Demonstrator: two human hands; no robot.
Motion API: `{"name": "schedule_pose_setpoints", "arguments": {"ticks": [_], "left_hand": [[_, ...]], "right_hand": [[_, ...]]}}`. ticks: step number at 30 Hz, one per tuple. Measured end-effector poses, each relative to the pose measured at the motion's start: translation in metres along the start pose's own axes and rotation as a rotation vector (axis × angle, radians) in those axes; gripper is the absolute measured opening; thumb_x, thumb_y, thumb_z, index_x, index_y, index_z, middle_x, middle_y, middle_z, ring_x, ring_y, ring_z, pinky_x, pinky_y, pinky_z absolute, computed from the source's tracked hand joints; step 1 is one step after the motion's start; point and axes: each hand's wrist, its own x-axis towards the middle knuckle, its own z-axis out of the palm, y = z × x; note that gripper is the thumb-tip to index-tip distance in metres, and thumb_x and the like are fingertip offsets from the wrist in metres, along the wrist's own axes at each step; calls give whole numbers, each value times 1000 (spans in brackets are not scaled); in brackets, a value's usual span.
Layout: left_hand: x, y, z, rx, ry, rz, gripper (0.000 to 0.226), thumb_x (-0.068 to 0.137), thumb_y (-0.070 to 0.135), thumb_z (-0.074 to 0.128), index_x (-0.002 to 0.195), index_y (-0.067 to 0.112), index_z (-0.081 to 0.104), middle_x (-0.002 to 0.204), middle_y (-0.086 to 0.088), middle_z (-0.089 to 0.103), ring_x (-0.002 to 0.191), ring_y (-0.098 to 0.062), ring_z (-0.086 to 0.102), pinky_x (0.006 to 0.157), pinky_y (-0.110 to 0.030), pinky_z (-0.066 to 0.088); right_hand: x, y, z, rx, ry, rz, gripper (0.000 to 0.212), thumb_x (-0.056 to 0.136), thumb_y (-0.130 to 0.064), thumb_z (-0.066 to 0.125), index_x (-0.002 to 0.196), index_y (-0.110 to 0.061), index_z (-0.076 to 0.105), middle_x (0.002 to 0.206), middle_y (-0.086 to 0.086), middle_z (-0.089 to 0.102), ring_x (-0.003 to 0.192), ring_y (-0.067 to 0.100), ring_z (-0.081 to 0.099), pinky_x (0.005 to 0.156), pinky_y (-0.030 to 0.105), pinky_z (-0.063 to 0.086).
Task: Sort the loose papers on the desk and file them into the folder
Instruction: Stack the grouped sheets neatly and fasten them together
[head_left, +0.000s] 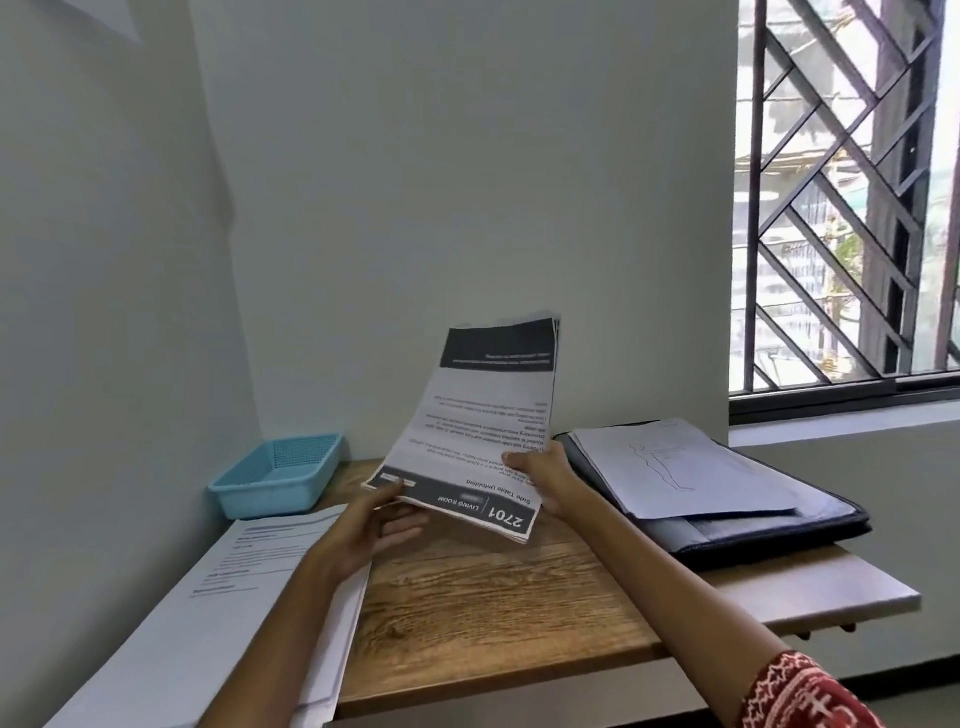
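Note:
A stack of printed sheets (483, 421) with dark header bands, upside down to me, is held tilted up above the wooden desk (483, 587). My right hand (545, 475) grips the stack's right edge. My left hand (371, 525) holds its near left corner with the thumb on top. A dark open folder (769, 525) lies at the right of the desk with white sheets (675, 467) on it, the top one showing a line-drawn figure. Another pile of white printed papers (228, 597) lies on the desk's left side.
A light blue mesh tray (280, 475) stands at the desk's back left corner against the wall. A barred window (841, 197) is at the right. The desk's front edge and right edge are close to the folder.

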Motion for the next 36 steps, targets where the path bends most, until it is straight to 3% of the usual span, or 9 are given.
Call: {"name": "schedule_pose_setpoints", "arguments": {"ticks": [7,12,16,20,23,25,30,34,36], "left_hand": [[15,-23,40,-369,79,26,59,76,14,72,130,6,49,120,-20,62,111,-35,59,98,-53,45],[32,-7,49,-348,231,26,31,94,14,54,122,3,49,116,-16,60,87,-29,62,85,-45,46],[58,-3,42,-371,304,21,37,96,22,50,126,1,47,122,-13,57,95,-31,60,82,-43,45],[82,-9,17,-364,447,124,42,93,25,56,129,5,48,124,-16,59,98,-29,61,83,-42,50],[79,-8,11,-324,524,206,36,95,16,53,128,2,47,114,-13,58,94,-26,58,84,-39,48],[78,-6,12,-357,569,235,37,95,17,53,128,1,46,116,-13,58,94,-25,57,83,-37,48],[73,-1,9,-498,582,215,37,95,17,54,127,2,47,123,-16,59,78,-19,61,82,-38,49],[72,2,10,-568,585,234,36,95,16,54,127,3,46,122,-15,59,70,-14,59,83,-39,50],[71,2,13,-565,594,242,36,95,16,54,127,3,45,120,-15,59,71,-16,60,81,-37,50]], "right_hand": [[8,33,54,167,138,115,32,85,10,59,116,5,58,116,19,63,96,34,63,80,41,54],[33,34,71,104,153,133,30,80,3,68,110,1,62,111,17,66,92,32,66,79,44,57],[45,36,64,-4,94,12,26,86,-8,67,111,1,63,113,17,67,97,28,65,84,36,54],[55,46,24,-692,219,-253,42,96,-40,49,109,-2,62,110,14,65,101,28,60,81,33,44],[71,60,-13,-1291,191,-172,49,88,-50,54,115,-9,60,120,11,59,115,29,52,91,37,40],[76,66,-22,-1390,110,-109,48,86,-50,58,111,-9,64,118,11,62,114,29,52,89,34,40],[75,65,-11,-1188,-9,-209,33,85,-44,65,82,-11,63,82,9,61,86,25,58,66,29,32],[49,50,19,-410,-316,-52,34,89,-39,63,96,-7,68,76,6,63,64,16,62,59,30,55],[40,44,33,-280,-406,22,27,89,-36,63,97,-11,67,74,6,65,60,14,64,58,25,57]]}}
